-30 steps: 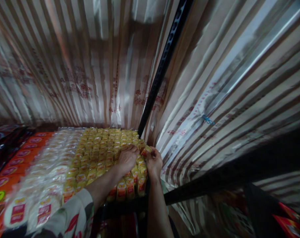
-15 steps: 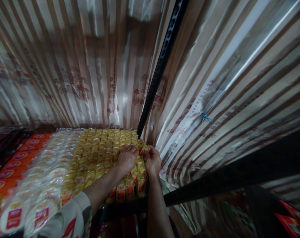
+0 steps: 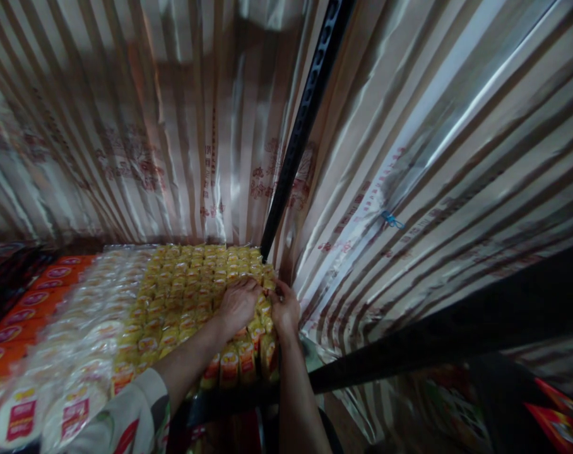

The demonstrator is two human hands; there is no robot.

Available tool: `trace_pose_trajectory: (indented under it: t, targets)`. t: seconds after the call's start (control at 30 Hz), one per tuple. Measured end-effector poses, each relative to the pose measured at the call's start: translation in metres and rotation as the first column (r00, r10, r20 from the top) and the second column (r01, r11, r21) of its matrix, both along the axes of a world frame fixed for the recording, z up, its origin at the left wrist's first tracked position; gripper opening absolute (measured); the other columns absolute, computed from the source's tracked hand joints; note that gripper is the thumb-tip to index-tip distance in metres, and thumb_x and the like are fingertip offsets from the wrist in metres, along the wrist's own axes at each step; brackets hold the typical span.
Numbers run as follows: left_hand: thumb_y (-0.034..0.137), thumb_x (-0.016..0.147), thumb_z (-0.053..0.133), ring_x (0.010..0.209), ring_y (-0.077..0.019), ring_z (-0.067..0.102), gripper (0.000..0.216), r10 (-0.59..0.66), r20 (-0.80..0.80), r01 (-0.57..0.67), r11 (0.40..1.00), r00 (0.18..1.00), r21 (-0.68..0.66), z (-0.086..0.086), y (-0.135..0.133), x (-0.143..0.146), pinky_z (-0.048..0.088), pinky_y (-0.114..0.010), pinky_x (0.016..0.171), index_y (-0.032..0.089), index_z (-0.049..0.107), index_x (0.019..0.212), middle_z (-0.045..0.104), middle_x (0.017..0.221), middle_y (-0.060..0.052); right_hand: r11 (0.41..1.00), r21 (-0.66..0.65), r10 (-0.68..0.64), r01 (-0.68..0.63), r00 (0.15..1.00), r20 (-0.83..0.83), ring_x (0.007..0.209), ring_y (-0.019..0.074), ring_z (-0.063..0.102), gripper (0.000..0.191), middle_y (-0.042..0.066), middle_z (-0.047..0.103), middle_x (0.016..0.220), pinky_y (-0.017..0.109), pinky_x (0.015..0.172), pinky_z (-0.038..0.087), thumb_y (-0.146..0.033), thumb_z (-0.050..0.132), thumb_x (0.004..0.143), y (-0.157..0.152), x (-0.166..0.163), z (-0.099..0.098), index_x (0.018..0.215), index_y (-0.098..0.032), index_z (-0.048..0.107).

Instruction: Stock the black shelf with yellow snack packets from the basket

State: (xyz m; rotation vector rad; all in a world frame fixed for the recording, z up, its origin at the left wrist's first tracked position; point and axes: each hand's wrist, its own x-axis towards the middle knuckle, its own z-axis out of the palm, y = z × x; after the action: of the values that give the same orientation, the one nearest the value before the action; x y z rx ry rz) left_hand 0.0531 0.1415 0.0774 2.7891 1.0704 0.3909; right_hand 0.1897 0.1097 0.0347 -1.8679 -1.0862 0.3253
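Observation:
Rows of small yellow packets [image 3: 177, 296] in clear wrapping stand close together on a shelf. My left hand [image 3: 240, 302] lies over them near the right side, its fingers curled down onto the packets. At the right edge of the block my right hand [image 3: 285, 310] has thumb and fingers bent around a yellow packet, close to the left fingertips. The hands partly hide this packet. In front of the hands, packets with red-and-orange labels [image 3: 229, 366] face me along the shelf's front edge.
White round packages [image 3: 22, 413] in clear wrap fill rows to the left, with orange boxes [image 3: 26, 315] beyond. A black slotted post [image 3: 298, 145] rises behind the packets. Striped printed sheeting [image 3: 196, 126] hangs behind and right. A black shelf beam [image 3: 409, 343] crosses lower right.
My right hand has moved slightly left and down with its packet, into the row. The left hand stays nearly in place over the packets. The view has shifted slightly.

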Motion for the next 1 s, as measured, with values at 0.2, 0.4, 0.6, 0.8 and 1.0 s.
trace_pose_trajectory:
  t: [0.2,0.4,0.6,0.8,1.0]
  targets:
    - [0.005,0.080,0.041,0.103,-0.0196,0.053,0.028,0.014,-0.020,-0.014,1.000,1.000,0.000,0.002,0.000,0.002,0.042,-0.031,0.092,0.016,0.059,0.100,0.059,0.104,-0.008,0.997,-0.071,-0.007,0.010,0.999,0.046,0.090,0.0205,0.061,0.035,0.005,0.066,0.101,0.032,0.082,0.045,-0.030,0.050,0.076,0.002,0.003,-0.001,0.107,-0.023,0.064]
    - [0.005,0.078,0.042,0.103,-0.0188,0.053,0.029,0.024,-0.052,-0.026,0.999,0.998,-0.036,0.010,-0.002,0.002,0.042,-0.031,0.093,0.017,0.059,0.099,0.060,0.104,-0.007,0.995,-0.055,-0.086,0.083,0.995,-0.041,0.087,0.0207,0.063,0.038,0.005,0.068,0.094,0.031,0.080,0.045,-0.031,0.051,0.074,0.002,0.002,-0.004,0.109,-0.020,0.060]
    - [0.004,0.078,0.043,0.104,-0.0202,0.053,0.027,0.015,-0.039,-0.016,0.999,0.999,-0.027,0.009,-0.003,0.004,0.042,-0.031,0.093,0.014,0.060,0.097,0.061,0.103,-0.009,0.978,0.009,-0.207,0.207,0.978,-0.008,0.090,0.0228,0.061,0.041,0.012,0.064,0.102,0.032,0.084,0.044,-0.038,0.048,0.076,-0.011,-0.006,0.000,0.107,-0.014,0.061]
    - [0.005,0.079,0.043,0.102,-0.0191,0.054,0.029,0.026,-0.049,-0.027,0.999,0.998,-0.017,0.006,-0.002,0.007,0.042,-0.031,0.093,0.015,0.061,0.099,0.061,0.104,-0.008,0.993,-0.072,-0.090,0.092,0.995,0.034,0.092,0.0231,0.061,0.044,0.009,0.069,0.099,0.032,0.082,0.043,-0.043,0.034,0.085,-0.028,-0.012,0.002,0.103,-0.020,0.067]
    - [0.006,0.079,0.042,0.102,-0.0196,0.053,0.027,0.025,-0.065,-0.027,0.999,0.998,-0.030,0.007,-0.001,0.008,0.043,-0.032,0.093,0.015,0.061,0.096,0.062,0.101,-0.009,0.982,-0.184,-0.028,0.033,0.999,0.028,0.095,0.0250,0.062,0.054,0.010,0.069,0.101,0.034,0.082,0.044,-0.049,0.025,0.089,-0.025,-0.010,0.011,0.103,-0.021,0.068]
